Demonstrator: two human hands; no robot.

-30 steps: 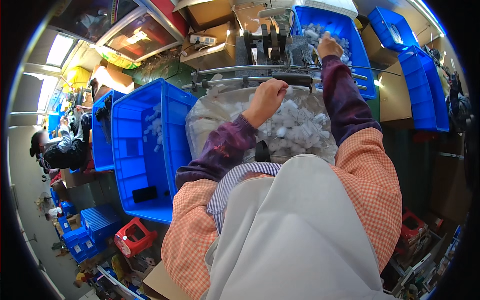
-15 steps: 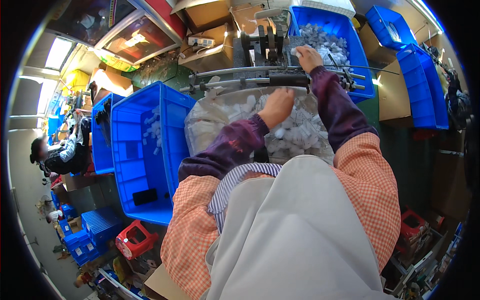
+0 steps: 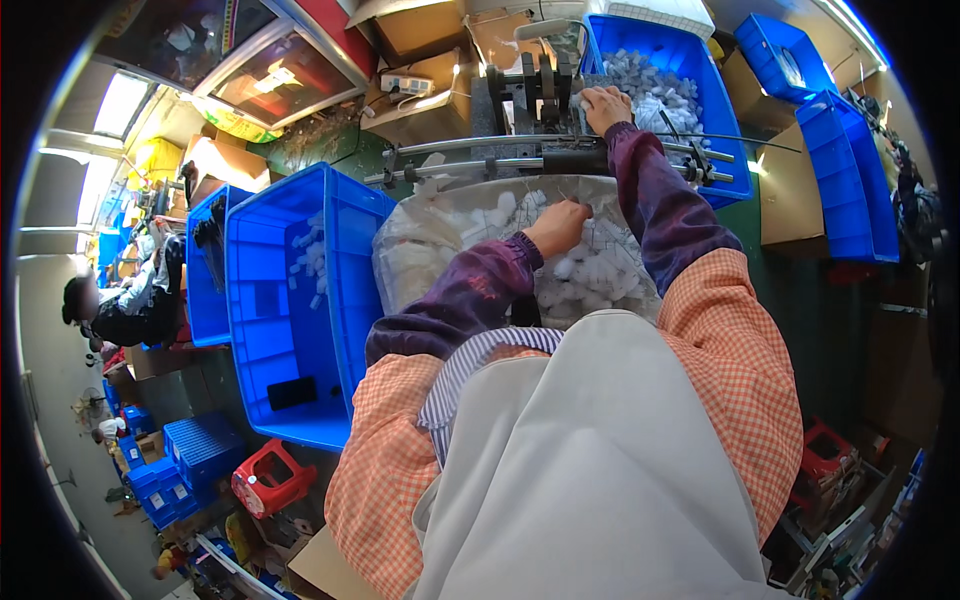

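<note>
While a black metal fixture [image 3: 545, 85] and two long rods [image 3: 560, 160] stand across the far edge of the bench, the person's own arms and pale apron [image 3: 590, 470] hide most of its near edge. A clear plastic bag [image 3: 430, 240] of small white parts [image 3: 600, 270] lies open in the middle. The left hand [image 3: 560, 225] is curled closed among those parts, though what it grips cannot be made out. The right hand [image 3: 605, 105] rests at the fixture, beside a blue bin [image 3: 720, 110] holding more white pieces; whether it grips anything I cannot tell. A large blue crate [image 3: 290, 300] at the left holds a few pieces. Half a second ago the left hand sat higher, nearer the rods.
</note>
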